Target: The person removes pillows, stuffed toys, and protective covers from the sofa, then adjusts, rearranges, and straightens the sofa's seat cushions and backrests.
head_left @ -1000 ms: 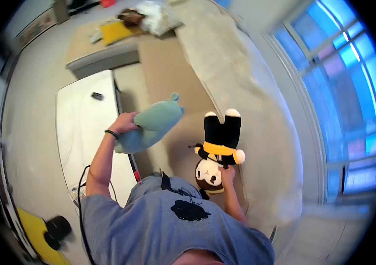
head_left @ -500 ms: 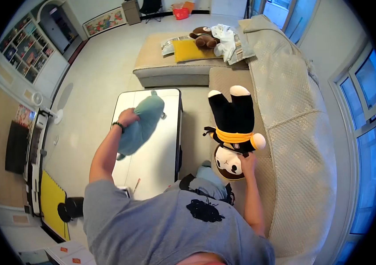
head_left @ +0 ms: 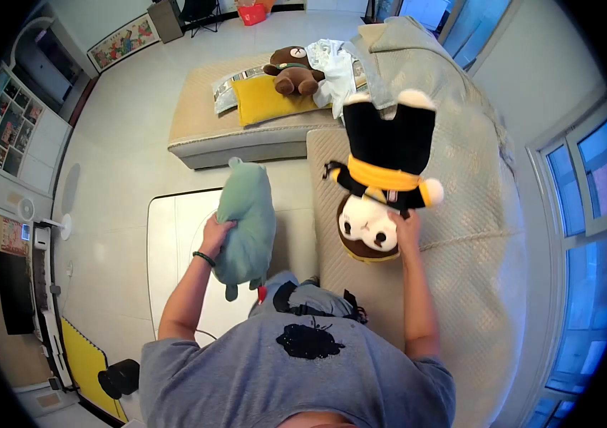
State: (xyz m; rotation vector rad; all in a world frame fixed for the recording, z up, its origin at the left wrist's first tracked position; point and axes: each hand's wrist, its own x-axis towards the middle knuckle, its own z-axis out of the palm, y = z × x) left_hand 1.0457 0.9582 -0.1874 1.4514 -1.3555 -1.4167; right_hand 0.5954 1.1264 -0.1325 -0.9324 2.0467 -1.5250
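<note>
My left hand [head_left: 216, 235] grips the side of a pale green plush toy [head_left: 248, 210], holding it above the white coffee table [head_left: 171, 246]. The toy stands nearly on end, small ears at the top and short dark feet at the bottom. My right hand [head_left: 408, 232] is closed at the neck of a plush doll [head_left: 390, 139] in a black outfit with a yellow sash. The doll hangs head toward me, its white face up and its feet pointing away, over the sofa seat [head_left: 350, 289]. My fingertips are partly hidden by both toys.
Ahead, the sofa's chaise section [head_left: 193, 118] carries a brown teddy bear [head_left: 296, 77], a yellow cushion [head_left: 268, 101] and a white cloth [head_left: 333, 75]. A quilted sofa back [head_left: 471, 192] runs along the right. A white fan [head_left: 63, 226] stands at the left.
The green toy has moved right, toward my body's middle, and turned more upright. The doll has been raised off the seat with my right hand. My view has shifted too.
</note>
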